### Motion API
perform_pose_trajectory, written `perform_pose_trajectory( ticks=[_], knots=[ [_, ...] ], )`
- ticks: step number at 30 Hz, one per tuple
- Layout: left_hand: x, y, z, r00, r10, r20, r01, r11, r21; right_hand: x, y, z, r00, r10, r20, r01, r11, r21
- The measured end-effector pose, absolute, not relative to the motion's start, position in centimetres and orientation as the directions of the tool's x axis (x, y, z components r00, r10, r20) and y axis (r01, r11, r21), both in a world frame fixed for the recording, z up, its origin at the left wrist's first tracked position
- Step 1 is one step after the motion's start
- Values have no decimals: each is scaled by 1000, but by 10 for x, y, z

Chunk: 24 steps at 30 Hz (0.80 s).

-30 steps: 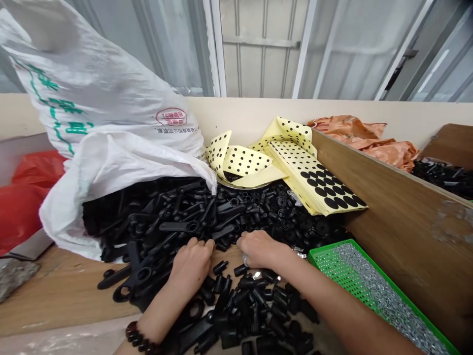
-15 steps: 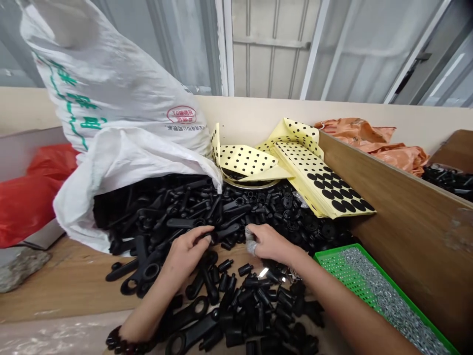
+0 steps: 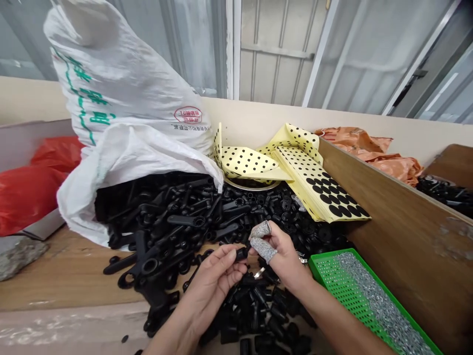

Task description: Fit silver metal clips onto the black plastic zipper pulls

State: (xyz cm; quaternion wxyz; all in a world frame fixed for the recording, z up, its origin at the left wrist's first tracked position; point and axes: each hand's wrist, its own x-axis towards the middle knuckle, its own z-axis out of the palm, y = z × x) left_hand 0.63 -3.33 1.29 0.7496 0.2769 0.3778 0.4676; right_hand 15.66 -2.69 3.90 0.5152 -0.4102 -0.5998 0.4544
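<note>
Counter [image 3: 74, 268]: sack [image 3: 136, 84] at back left, lever parts [image 3: 186, 220] in its mouth and spilled before it. Left of sack, bag [image 3: 35, 197]; before bag, stone block [image 3: 22, 256]. Right of sack, loose sheets [image 3: 247, 161] over pan [image 3: 253, 188], behind lever parts; further right, sheet stack [image 3: 325, 190], beside partition [image 3: 402, 212]. Before stack, tray [image 3: 336, 283] holding metal pieces [image 3: 377, 296]. Front centre, left of tray: cylinder heap [image 3: 256, 315]. Beyond partition: second bag [image 3: 364, 143].

Grey speckled wraps [image 3: 263, 249] sheathe two right-hand fingers [image 3: 261, 230] (fabric, apparently); the forearms [image 3: 332, 308] are bare.
</note>
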Motion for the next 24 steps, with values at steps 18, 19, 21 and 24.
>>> perform_pose_trajectory(
  ticks=[18, 19, 21, 24],
  knots=[
    [14, -62, 15, 394, 879, -269, -418, 433, 799, 195, -72, 49, -536, 830, 155, 784, 558, -271],
    [14, -62, 16, 393, 880, -266, -404, 426, 810, 195, -73, 48, -553, 821, 143, 792, 571, -216],
    [15, -63, 16, 388, 887, -250, -367, 398, 841, 194, -75, 46, -567, 813, 132, 799, 582, -153],
    [13, -64, 16, 398, 894, -207, -276, 332, 902, 194, -76, 44, -582, 806, 108, 791, 592, -152]
  ],
)
